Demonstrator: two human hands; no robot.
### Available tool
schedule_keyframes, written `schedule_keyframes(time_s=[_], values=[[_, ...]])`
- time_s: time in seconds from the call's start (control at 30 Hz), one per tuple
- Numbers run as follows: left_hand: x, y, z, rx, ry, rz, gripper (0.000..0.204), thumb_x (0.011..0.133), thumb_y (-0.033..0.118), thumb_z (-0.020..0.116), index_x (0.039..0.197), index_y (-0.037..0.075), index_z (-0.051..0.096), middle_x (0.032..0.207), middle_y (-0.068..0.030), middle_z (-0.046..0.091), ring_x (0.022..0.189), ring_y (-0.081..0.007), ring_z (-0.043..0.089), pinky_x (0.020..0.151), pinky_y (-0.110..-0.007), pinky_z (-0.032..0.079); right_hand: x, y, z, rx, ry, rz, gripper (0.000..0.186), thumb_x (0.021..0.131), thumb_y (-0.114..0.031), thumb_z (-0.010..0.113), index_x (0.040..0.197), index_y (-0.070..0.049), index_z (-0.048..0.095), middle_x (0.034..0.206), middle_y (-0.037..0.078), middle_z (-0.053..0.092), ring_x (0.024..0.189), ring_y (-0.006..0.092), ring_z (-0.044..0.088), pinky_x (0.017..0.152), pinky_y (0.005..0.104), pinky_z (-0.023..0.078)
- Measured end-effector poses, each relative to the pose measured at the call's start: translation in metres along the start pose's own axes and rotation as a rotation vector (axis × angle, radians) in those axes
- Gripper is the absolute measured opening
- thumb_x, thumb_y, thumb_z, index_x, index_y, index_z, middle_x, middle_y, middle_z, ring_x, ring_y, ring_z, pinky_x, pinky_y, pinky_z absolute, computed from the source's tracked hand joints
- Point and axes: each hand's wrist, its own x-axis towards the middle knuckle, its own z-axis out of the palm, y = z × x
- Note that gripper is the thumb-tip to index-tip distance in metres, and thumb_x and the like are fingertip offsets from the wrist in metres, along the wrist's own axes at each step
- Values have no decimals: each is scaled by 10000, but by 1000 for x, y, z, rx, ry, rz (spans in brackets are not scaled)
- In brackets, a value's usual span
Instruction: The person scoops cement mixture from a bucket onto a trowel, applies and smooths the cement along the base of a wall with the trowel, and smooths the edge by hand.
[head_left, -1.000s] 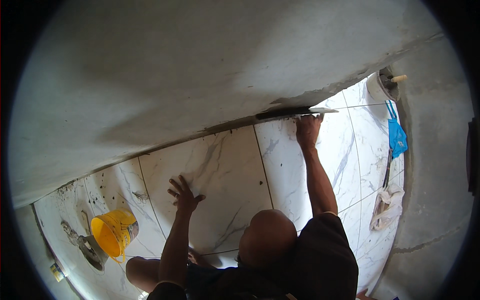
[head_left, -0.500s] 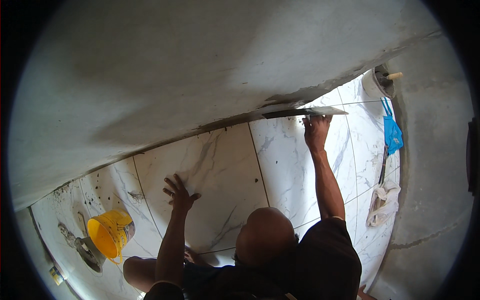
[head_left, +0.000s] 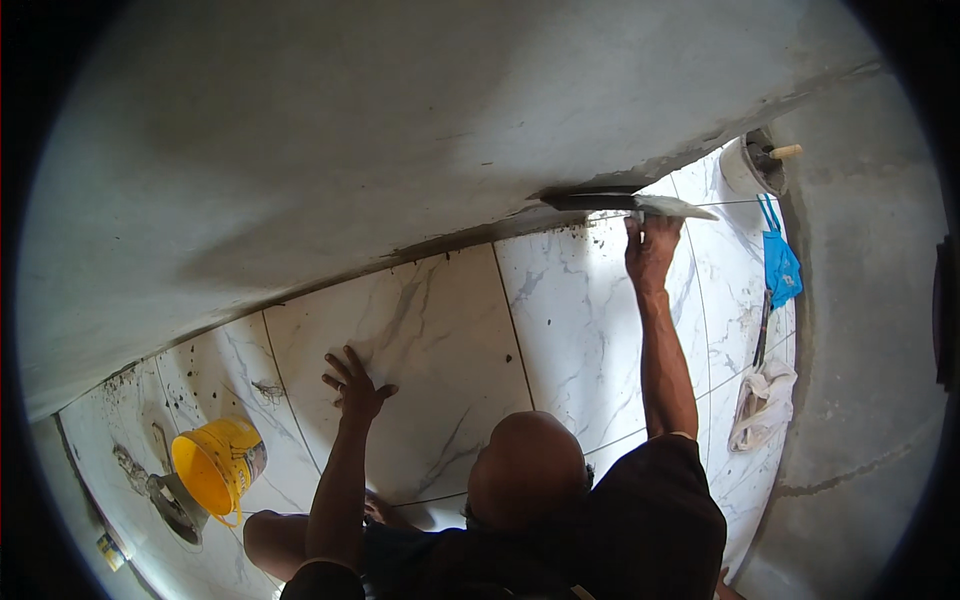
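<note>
My right hand (head_left: 655,245) grips a plastering trowel (head_left: 600,203), its long thin blade seen nearly edge-on. The blade lies along the foot of the grey plastered wall (head_left: 350,150), by a darker damp-looking band. Fingers spread, my left hand (head_left: 358,390) is over the white marbled tile floor (head_left: 410,330) and holds nothing. Whether its palm rests on the tile I cannot tell. Dark crumbs dot the floor near the wall.
At the left stand a yellow bucket (head_left: 208,470) and a mortar-smeared flat tool (head_left: 178,508). On the right are a whitish bucket (head_left: 742,168) with a wooden handle sticking out, a blue cloth-like item (head_left: 782,270) and a crumpled white plastic bag (head_left: 763,408). A grey wall bounds that side.
My right hand and the trowel have moved a little to the right and farther up along the wall. The left hand stays spread in nearly the same place.
</note>
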Motion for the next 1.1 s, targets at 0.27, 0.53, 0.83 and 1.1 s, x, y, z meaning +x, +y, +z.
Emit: schedule_keyframes(time_s=[0.27, 0.53, 0.83, 1.1], values=[[7, 13, 7, -47, -10, 38, 1315, 643, 417, 872, 1525, 159, -68, 1539, -252, -209, 1346, -648, -15, 862, -775, 394, -84, -13, 81, 75, -284, 245, 391, 779, -116, 714, 1147, -40, 609, 1142, 175, 603, 1104, 411, 498, 1068, 574, 286], [2, 7, 0, -10, 10, 11, 1327, 631, 438, 872, 1524, 148, -65, 1536, -260, -200, 1338, -656, 6, 841, -753, 431, -45, -34, 66, 86, -98, 170, 185, 809, -131, 689, 923, -14, 603, 916, 157, 592, 936, 391, 522, 1062, 614, 280], [1, 4, 3, 54, 31, 23, 1336, 628, 473, 860, 1519, 123, -72, 1525, -299, -168, 1316, -680, 36, 784, -725, 483, -4, -13, 3, 245, 88, 154, 313, 825, -95, 680, 1106, -12, 570, 1013, 173, 570, 1060, 393, 507, 1071, 571, 283], [2, 12, 0, 14, -3, 16, 1330, 636, 453, 862, 1522, 135, -78, 1527, -290, -186, 1330, -666, 10, 799, -729, 471, -51, 25, 47, 116, -210, 76, 160, 809, -105, 659, 930, -30, 585, 872, 135, 561, 860, 336, 517, 995, 513, 340]])
